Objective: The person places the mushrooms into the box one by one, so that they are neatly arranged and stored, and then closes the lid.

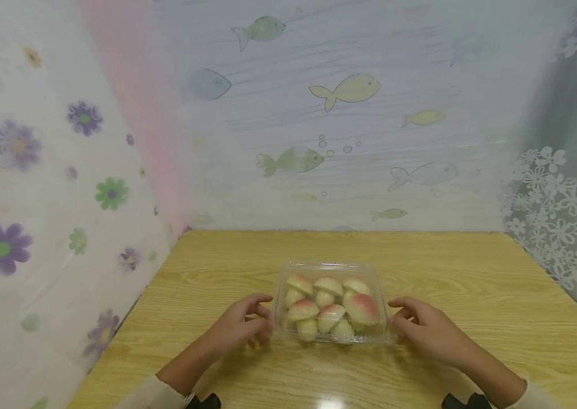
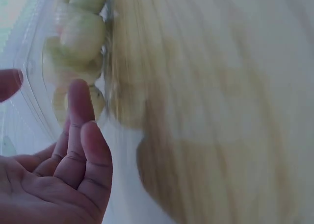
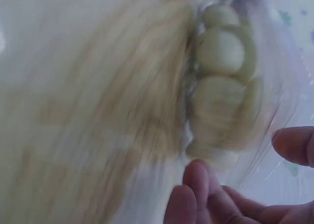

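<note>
A clear plastic clamshell box [image 1: 331, 335] sits on the wooden table in front of me. Inside it are several cream mushroom-shaped pieces [image 1: 328, 287], some with reddish caps. My left hand [image 1: 242, 324] is at the box's left side, fingers loosely bent and fingertips right at the wall. At the opposite side, my right hand [image 1: 428, 329] mirrors it, thumb and fingers spread along the edge. The left wrist view shows the thumb by the box's rim and the fingertips [image 2: 80, 99] in front of its side. Blur softens the right fingertips [image 3: 196, 177] beside the box.
The wood-grain table [image 1: 232, 255] extends around the box. Behind it hangs a pale sheet [image 1: 349, 45] printed with fish. A flower-patterned sheet [image 1: 53, 187] borders the left, and a white floral lace curtain [image 1: 575, 210] the right.
</note>
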Available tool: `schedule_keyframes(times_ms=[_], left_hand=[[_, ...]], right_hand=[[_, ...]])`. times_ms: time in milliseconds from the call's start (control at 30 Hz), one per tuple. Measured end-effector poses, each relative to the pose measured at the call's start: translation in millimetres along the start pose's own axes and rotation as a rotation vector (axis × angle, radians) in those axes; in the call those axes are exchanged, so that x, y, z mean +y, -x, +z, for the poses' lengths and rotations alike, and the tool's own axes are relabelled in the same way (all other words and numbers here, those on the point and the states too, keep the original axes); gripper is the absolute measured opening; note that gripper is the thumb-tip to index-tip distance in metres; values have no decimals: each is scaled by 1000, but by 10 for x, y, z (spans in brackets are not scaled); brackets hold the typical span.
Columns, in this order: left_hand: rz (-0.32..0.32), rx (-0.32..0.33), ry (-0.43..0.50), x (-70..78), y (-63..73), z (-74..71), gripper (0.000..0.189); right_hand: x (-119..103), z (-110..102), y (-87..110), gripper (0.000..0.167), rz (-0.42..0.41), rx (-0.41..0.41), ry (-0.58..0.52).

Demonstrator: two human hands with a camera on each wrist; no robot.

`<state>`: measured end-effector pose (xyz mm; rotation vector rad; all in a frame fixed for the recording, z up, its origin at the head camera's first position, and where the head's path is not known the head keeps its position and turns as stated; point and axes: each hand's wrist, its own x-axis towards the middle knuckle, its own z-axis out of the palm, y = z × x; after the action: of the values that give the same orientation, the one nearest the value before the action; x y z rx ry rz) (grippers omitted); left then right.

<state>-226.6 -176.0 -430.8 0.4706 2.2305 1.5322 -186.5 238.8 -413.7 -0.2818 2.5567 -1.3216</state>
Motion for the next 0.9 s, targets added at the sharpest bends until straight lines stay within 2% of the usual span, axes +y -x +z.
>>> schedule_keyframes(times_ms=[133, 233, 467, 700, 900], left_hand=[[-30, -3, 51, 40, 24, 44, 41], [-58, -24, 80, 55, 32, 76, 26], [-91, -81, 140, 57, -2, 126, 26], [-79, -48, 153, 32, -128, 120, 26], [-69, -10, 149, 13, -280, 121, 32]], right_hand=[[12, 9, 41, 42, 56, -89, -141], [16, 17, 44, 31, 55, -130, -175], [-3, 14, 9, 30, 8, -192, -164], [-1, -13, -111, 31, -4, -166, -194], [28, -34, -232, 31, 45, -129, -259]])
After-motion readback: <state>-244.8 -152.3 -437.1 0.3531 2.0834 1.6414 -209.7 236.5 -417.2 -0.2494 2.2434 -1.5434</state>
